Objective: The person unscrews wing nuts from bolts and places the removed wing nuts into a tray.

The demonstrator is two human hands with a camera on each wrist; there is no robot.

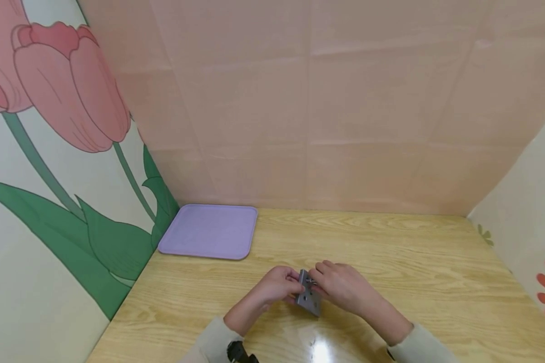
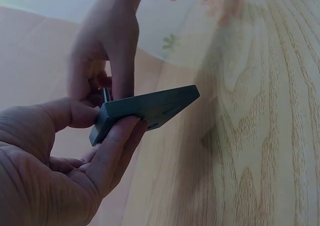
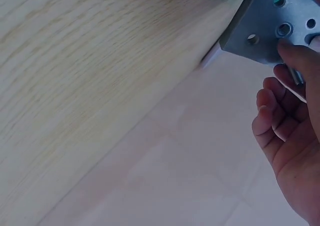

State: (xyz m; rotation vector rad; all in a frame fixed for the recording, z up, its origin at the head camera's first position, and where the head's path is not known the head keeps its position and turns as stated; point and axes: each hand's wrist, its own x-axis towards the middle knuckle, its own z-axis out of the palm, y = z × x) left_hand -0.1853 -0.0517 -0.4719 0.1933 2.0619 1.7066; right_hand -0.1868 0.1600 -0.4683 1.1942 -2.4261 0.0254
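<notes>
A grey metal plate [image 1: 310, 304] with several round holes is held tilted above the wooden table. My left hand [image 1: 278, 285] grips it at one end, thumb on one edge and fingers against the opposite face, as the left wrist view shows. Beside the plate, my right hand [image 1: 343, 286] pinches a small silver metal pin or bolt [image 3: 297, 76] between thumb and index finger. That shank stands close to the plate's holed face; its far end is hidden by the fingers. In the right wrist view the other fingers of the right hand [image 3: 300, 156] curl loosely.
A purple tray [image 1: 209, 232] lies at the back left of the wooden table [image 1: 390, 257]. Behind the table hangs a pinkish-brown sheet [image 1: 345, 111]. A wall with painted tulips [image 1: 68, 91] borders the left side, and a pale wall [image 1: 527, 222] the right.
</notes>
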